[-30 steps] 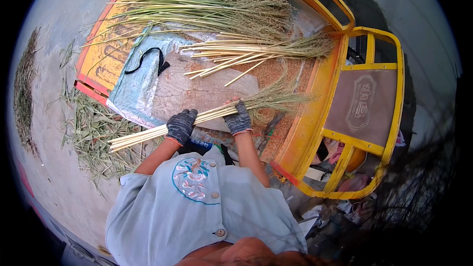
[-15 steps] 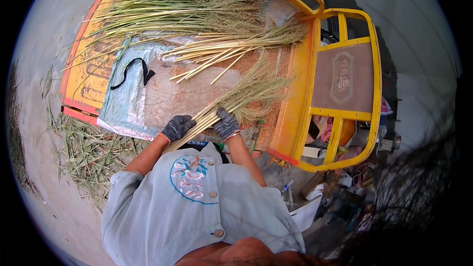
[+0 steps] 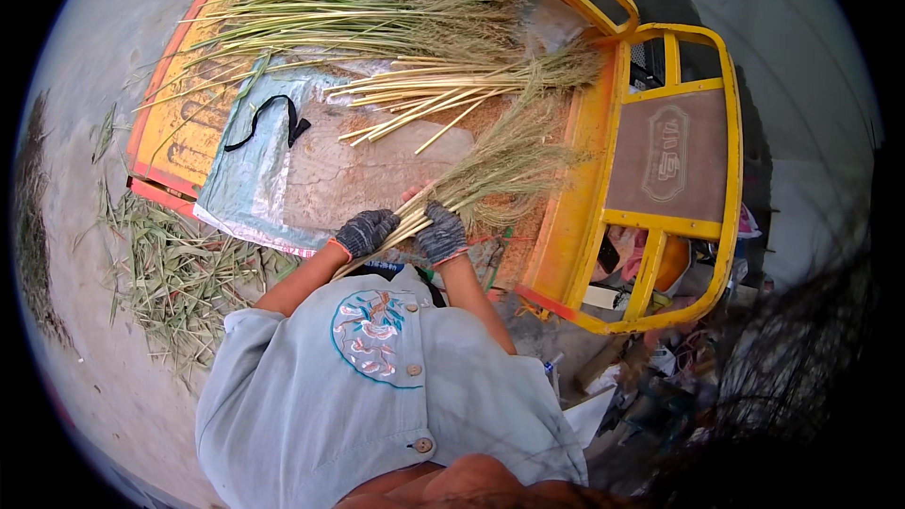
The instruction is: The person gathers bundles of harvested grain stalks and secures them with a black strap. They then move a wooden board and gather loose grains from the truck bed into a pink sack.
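A bundle of pale broom-grass stalks slants across in front of me, its feathery heads at the upper right and its cut ends toward my body. In a grey knitted glove, my left hand is closed around the lower stalks. Higher up the same bundle, my right hand, gloved alike, grips it from the right side. Bare pinkish fingertips show by the stalks beyond my right hand. A stone slab lies under and beyond the bundle.
Trimmed stalks and a big heap of greener stalks lie farther back on the yellow cart bed. A black strap rests on a blue sheet. Yellow railing borders the right; leaf scraps litter the ground left.
My hands have come slightly closer together on the bundle, and fingertips now show beyond the right hand. The whole view has shifted a little, so the cart appears farther right.
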`<control>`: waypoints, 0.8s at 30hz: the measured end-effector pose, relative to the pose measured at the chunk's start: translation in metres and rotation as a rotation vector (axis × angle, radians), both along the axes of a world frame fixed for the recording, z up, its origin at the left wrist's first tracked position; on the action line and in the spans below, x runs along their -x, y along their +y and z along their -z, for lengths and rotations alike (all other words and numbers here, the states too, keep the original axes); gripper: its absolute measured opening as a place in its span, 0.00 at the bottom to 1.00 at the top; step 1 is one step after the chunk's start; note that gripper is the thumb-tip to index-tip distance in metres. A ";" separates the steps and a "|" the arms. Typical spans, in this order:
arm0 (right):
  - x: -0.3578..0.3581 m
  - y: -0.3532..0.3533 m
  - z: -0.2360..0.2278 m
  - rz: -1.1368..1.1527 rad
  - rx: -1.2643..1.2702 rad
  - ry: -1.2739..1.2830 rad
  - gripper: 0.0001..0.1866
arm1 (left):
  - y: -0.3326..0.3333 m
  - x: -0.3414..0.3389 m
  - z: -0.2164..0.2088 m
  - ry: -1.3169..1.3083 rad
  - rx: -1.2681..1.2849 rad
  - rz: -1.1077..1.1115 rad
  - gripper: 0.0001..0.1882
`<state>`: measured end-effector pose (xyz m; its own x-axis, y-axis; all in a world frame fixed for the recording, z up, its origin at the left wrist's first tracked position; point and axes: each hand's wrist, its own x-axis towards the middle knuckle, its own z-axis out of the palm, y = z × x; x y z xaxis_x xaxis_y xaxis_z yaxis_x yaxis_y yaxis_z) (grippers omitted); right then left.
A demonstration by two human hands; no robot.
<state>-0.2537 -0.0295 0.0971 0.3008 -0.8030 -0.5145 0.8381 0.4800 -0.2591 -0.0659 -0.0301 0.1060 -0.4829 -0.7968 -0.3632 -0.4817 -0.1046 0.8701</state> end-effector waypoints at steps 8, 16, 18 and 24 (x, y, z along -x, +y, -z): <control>0.007 -0.009 -0.009 -0.050 0.146 0.111 0.22 | -0.003 0.008 -0.013 0.289 -0.529 -0.107 0.14; 0.008 -0.011 0.013 -0.197 -0.241 0.727 0.14 | -0.007 0.009 0.002 0.448 -0.589 -0.222 0.19; 0.024 -0.004 0.025 -0.224 -0.142 0.618 0.14 | -0.012 0.003 -0.004 0.502 -0.734 -0.237 0.18; 0.030 0.001 0.024 -0.252 -0.028 0.573 0.12 | -0.019 -0.013 0.006 0.572 -0.841 -0.265 0.17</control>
<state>-0.2837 -0.0280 0.0729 0.1492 -0.7270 -0.6702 0.4296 0.6582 -0.6183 -0.0533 -0.0496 0.1002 -0.6045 -0.4990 -0.6210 0.1048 -0.8226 0.5589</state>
